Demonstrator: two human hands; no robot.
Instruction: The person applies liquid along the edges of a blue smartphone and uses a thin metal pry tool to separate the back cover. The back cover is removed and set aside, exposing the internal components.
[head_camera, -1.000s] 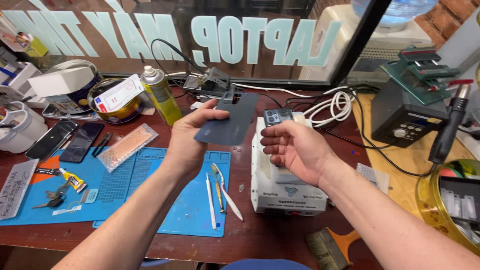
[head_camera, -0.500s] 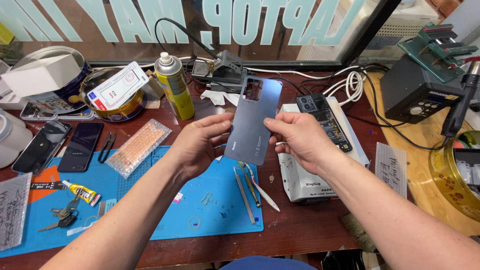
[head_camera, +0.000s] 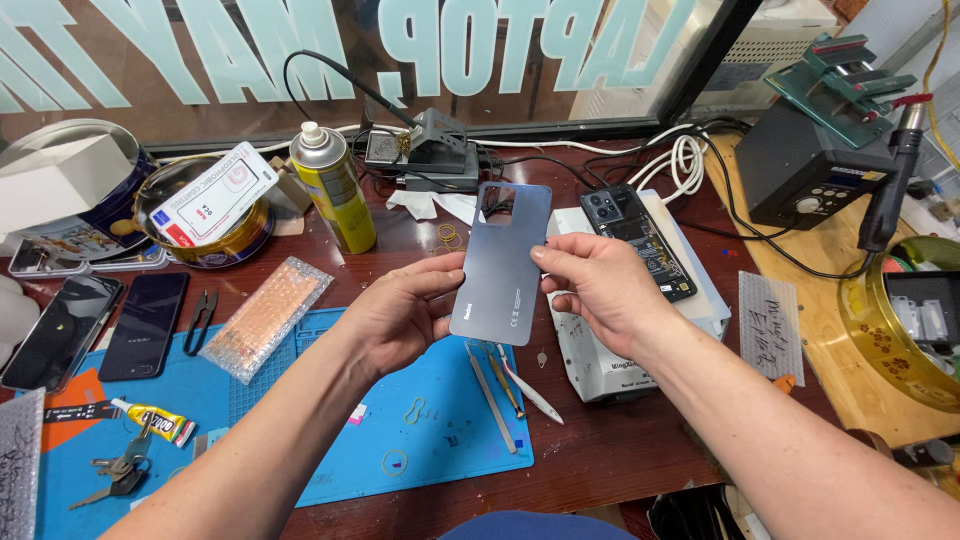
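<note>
Above the blue mat (head_camera: 420, 440), left hand (head_camera: 395, 318) and right hand (head_camera: 600, 285) grip the phone back cover (head_camera: 500, 262) by its side edges

Your left hand (head_camera: 395, 318) and right hand (head_camera: 600, 285) pinch back cover (head_camera: 500, 262): smooth grey-blue plastic or glass, satin sheen, soft reflection near camera cutout. Under your grip: blue mat (head_camera: 440, 440), matt rubbery silicone, scuffed. Around mat: surface (head_camera: 620, 460), dark red-brown wood, glossy varnish. Left of your grip: spray can (head_camera: 333, 190), shiny yellow metal, white plastic cap; bubble-wrap pouch (head_camera: 268, 316), clear crinkled plastic. Just right of your grip: opened phone (head_camera: 640, 240), bare matt black internals; white box (head_camera: 600, 370), matt cardboard, smudged.
</note>
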